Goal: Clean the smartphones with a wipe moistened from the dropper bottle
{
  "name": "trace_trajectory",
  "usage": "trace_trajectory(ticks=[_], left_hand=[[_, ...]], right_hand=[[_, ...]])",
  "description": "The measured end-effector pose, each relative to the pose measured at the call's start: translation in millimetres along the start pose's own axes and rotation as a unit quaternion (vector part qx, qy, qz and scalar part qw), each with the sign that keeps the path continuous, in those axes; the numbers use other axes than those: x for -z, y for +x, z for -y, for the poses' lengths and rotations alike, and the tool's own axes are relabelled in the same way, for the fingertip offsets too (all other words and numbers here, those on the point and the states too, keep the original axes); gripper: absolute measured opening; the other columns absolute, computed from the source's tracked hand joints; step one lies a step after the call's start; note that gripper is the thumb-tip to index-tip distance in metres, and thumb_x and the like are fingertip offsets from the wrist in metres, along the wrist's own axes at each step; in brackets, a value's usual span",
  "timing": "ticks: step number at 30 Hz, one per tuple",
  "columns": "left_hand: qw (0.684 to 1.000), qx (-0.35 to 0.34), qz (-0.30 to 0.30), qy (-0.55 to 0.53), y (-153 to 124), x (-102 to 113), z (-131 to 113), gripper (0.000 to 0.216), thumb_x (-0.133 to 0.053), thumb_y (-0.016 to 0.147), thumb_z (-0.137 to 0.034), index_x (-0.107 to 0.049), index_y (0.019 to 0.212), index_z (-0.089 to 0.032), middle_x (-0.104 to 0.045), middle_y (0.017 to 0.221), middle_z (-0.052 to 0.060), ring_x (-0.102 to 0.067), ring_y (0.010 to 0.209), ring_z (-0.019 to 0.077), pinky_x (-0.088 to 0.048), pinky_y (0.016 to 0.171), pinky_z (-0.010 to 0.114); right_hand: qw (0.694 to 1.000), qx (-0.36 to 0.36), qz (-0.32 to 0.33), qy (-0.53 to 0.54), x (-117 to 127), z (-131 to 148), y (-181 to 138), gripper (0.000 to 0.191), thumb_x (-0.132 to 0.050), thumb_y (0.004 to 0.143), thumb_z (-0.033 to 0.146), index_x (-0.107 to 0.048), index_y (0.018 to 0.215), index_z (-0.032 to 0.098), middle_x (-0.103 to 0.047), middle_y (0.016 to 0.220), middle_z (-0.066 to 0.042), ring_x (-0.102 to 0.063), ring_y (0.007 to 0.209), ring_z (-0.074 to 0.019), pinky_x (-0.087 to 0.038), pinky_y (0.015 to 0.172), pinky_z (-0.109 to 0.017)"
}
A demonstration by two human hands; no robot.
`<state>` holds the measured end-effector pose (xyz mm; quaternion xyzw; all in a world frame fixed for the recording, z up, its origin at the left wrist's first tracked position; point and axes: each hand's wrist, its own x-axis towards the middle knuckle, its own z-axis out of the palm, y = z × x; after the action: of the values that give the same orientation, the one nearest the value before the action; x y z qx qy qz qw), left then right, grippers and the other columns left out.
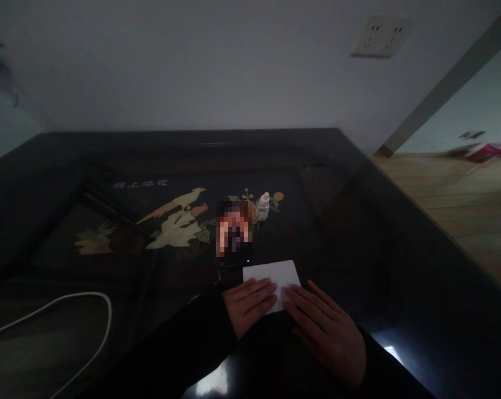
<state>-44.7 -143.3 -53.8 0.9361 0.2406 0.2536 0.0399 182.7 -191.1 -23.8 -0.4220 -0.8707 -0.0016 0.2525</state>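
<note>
A flat white sheet (271, 270), which looks like folded paper or tissue, lies on the dark glossy table near its front. My left hand (250, 303) rests flat on the sheet's left part, fingers stretched out and pointing right. On the right part lies my right hand (323, 327), fingers extended toward the left, a ring on one of them. The fingertips of both hands almost meet over the sheet and cover its lower portion. Just beyond the sheet is a small clear bottle (262, 209) with a white cap, standing upright.
A pixelated patch (234, 230) hides something left of the bottle. The dark table (337, 238) carries a bird-and-flower picture. A white cable (105, 296) loops at the left front. Behind the table rises a wall with a double socket (382, 37). Wooden floor (437, 188) shows at right.
</note>
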Motion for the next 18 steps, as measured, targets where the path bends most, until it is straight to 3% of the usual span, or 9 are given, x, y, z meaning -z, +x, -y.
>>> trace_trajectory(ticks=[3, 6, 13, 18], left_hand=[[1.0, 0.013, -0.006, -0.003, -0.4, 0.1, -1.4, 0.031, -0.04, 0.09, -0.016, -0.052, 0.12, -0.018, -0.055, 0.126, 0.004, -0.041, 0.125, 0.0147, -0.042, 0.1, 0.031], [1.0, 0.018, -0.007, -0.009, 0.4, 1.0, -2.9, 0.031, -0.04, 0.09, -0.015, -0.052, 0.119, -0.017, -0.056, 0.125, 0.005, -0.039, 0.126, 0.0148, -0.041, 0.101, 0.031], [1.0, 0.019, 0.005, 0.008, 0.6, 1.3, -4.8, 0.033, -0.044, 0.089, -0.017, -0.051, 0.121, -0.02, -0.055, 0.126, 0.003, -0.04, 0.126, 0.0153, -0.04, 0.102, 0.032], [0.999, 0.032, -0.018, 0.002, -3.4, -5.0, -5.8, 0.033, -0.045, 0.089, -0.019, -0.051, 0.12, -0.024, -0.053, 0.129, 0.001, -0.039, 0.127, 0.0145, -0.038, 0.102, 0.033]], right_hand=[[0.992, -0.126, -0.001, 0.011, 9.8, -15.1, 0.5, 0.018, -0.05, 0.085, 0.023, -0.062, 0.099, 0.02, -0.065, 0.097, -0.007, -0.061, 0.091, -0.0198, -0.052, 0.08, -0.037], [0.97, -0.238, 0.023, 0.048, 14.0, -22.0, 3.3, 0.018, -0.054, 0.082, 0.038, -0.064, 0.084, 0.023, -0.063, 0.087, -0.006, -0.06, 0.082, -0.0211, -0.052, 0.071, -0.038], [0.948, -0.273, 0.05, 0.154, 7.7, -21.3, 15.5, 0.024, -0.054, 0.082, 0.044, -0.064, 0.075, 0.023, -0.061, 0.083, -0.005, -0.057, 0.082, -0.0214, -0.048, 0.073, -0.038], [0.953, -0.263, 0.083, 0.126, 9.7, -24.3, 18.8, 0.016, -0.055, 0.081, 0.033, -0.063, 0.071, 0.023, -0.06, 0.082, -0.004, -0.055, 0.081, -0.022, -0.045, 0.072, -0.04]])
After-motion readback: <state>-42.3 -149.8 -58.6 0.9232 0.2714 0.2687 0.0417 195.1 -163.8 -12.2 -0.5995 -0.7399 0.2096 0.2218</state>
